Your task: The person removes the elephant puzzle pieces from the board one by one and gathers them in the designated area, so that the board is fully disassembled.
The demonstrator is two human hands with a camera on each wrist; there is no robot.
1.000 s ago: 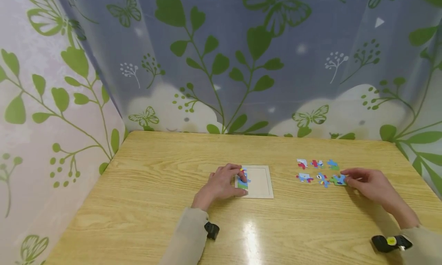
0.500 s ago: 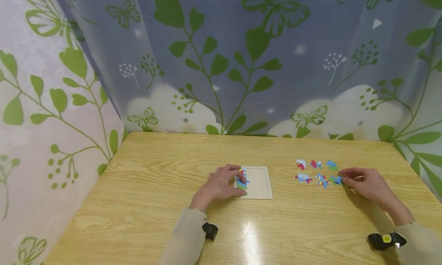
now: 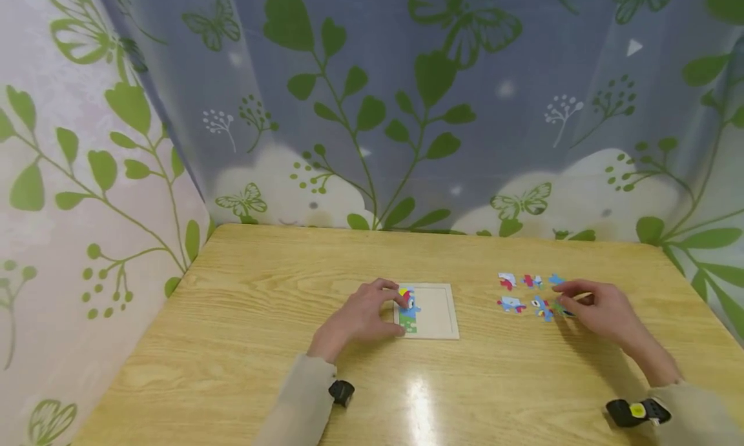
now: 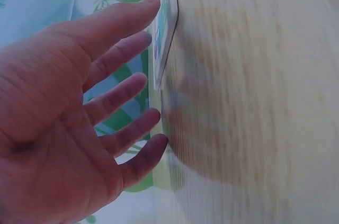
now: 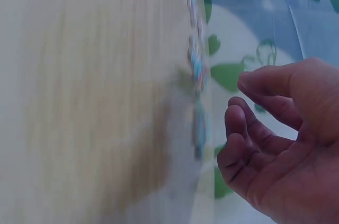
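A square wooden puzzle tray [image 3: 436, 314] lies mid-table, with joined picture pieces [image 3: 409, 324] along its left side. My left hand [image 3: 361, 314] is at that side, its fingers relaxed and apart, the index fingertip over the pieces. In the left wrist view, the left palm shows nothing held. To the right, two rows of loose jigsaw pieces include a white-and-red one [image 3: 507, 281] and one with an eye [image 3: 542, 307]. Over the right end of these rows hovers my right hand [image 3: 599, 309], partly covering the pieces there. Its loosely curled fingers hold nothing in the right wrist view.
The wooden table [image 3: 261, 291] reaches back to a patterned curtain [image 3: 372, 142]. Another patterned cloth [image 3: 87, 175] hangs along the left side. Between tray and loose pieces is a stretch of bare tabletop.
My right hand has moved left, off the outer edge of the loose pieces and over them. My left hand has drawn back slightly left, uncovering more of the pieces in the tray.
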